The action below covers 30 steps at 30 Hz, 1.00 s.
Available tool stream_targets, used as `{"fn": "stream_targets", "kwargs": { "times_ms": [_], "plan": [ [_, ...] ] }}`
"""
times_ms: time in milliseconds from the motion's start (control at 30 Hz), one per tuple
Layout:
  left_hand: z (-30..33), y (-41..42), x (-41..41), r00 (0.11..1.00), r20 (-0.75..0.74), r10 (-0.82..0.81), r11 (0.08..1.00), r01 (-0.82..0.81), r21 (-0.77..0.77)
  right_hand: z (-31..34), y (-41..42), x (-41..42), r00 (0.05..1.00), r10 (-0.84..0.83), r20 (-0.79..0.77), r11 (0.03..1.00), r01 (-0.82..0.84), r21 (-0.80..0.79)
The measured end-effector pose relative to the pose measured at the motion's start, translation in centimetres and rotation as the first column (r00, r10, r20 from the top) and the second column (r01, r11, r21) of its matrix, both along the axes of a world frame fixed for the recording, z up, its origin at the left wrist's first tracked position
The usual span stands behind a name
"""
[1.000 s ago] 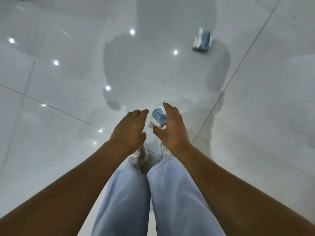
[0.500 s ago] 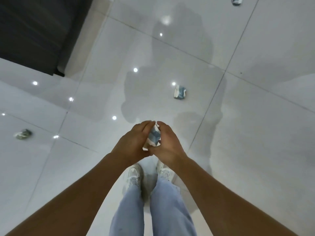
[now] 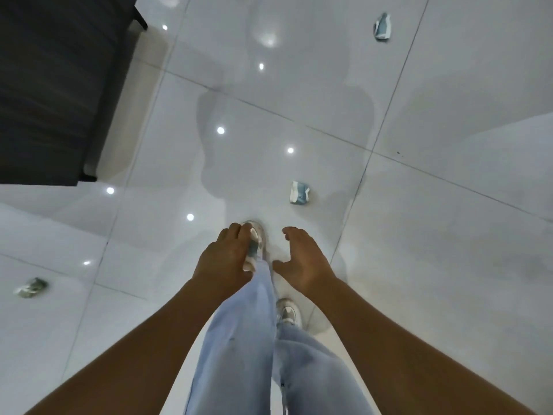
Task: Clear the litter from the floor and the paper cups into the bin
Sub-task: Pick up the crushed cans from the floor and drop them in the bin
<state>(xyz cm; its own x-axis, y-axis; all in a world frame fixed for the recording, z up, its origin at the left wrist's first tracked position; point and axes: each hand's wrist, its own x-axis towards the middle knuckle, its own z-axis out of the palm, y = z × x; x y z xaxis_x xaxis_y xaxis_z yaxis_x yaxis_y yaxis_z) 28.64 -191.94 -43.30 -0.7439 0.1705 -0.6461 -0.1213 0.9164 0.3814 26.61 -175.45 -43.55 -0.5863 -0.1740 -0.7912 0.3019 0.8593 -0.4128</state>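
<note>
My left hand [image 3: 223, 260] is closed around a crushed blue-and-white paper cup [image 3: 253, 250], mostly hidden by the fingers. My right hand [image 3: 302, 259] is beside it, fingers spread and holding nothing. Ahead on the white floor lies a second crushed blue-and-white cup [image 3: 299, 193]. A third crushed cup [image 3: 382, 26] lies far off at the upper right. A greenish crumpled piece of litter [image 3: 31, 287] sits on the floor at the far left. No bin is in view.
A dark cabinet or furniture block [image 3: 57, 85] fills the upper left corner. Glossy white floor tiles [image 3: 449, 235] with grout lines and light reflections spread all around. My legs in light jeans and white shoes stand below the hands.
The crushed cup passed from my right hand into my left. My right hand came away and opened. The view rose, showing more floor, and one foot stepped forward.
</note>
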Motion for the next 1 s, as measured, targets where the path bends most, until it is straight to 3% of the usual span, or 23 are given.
{"fn": "stream_targets", "kwargs": {
  "times_ms": [333,567,767,1000],
  "plan": [
    [-7.0,-1.7,-10.6,0.998,-0.035,-0.055,0.998,0.056,0.042,-9.4,1.4,-9.3,0.996,-0.02,-0.085,0.98,0.036,0.194],
    [-20.4,0.5,-12.6,0.997,-0.058,0.05,0.997,-0.054,-0.064,-24.8,3.9,-10.8,0.997,0.053,-0.051,0.954,-0.036,0.297],
    [-30.5,2.5,-12.0,0.983,-0.024,0.182,0.982,-0.183,-0.04,-35.8,3.5,-11.1,0.988,0.138,-0.076,0.935,-0.105,0.338],
    [-34.0,3.2,-11.5,0.98,0.038,0.195,0.98,-0.194,-0.039,-39.6,3.6,-10.3,0.974,0.196,-0.116,0.925,-0.144,0.351]
  ]
}}
